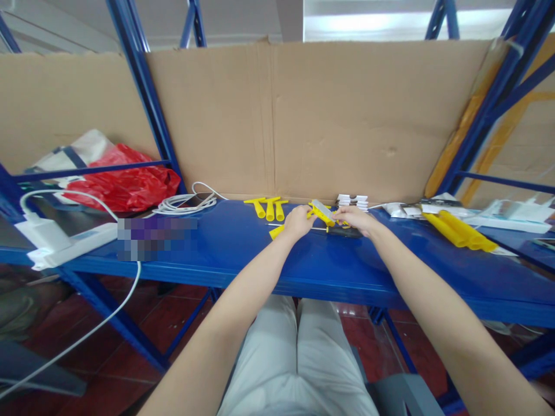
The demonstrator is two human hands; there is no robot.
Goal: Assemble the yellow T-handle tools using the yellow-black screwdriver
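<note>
My left hand is closed on one end of a yellow plastic piece with a pale grey flat part on top. From the other side my right hand pinches at the same piece, fingertips at the edge of the grey part. Below the hands lies a screwdriver, its dark handle under my right hand and its thin shaft pointing left. A yellow tube end shows beside my left wrist. Three yellow T-shaped handles lie side by side behind my left hand.
White pieces are stacked by the cardboard wall. More yellow handles lie right, near a white power strip. Leftward are coiled white cable, a red plastic bag, another power strip and blue shelf posts.
</note>
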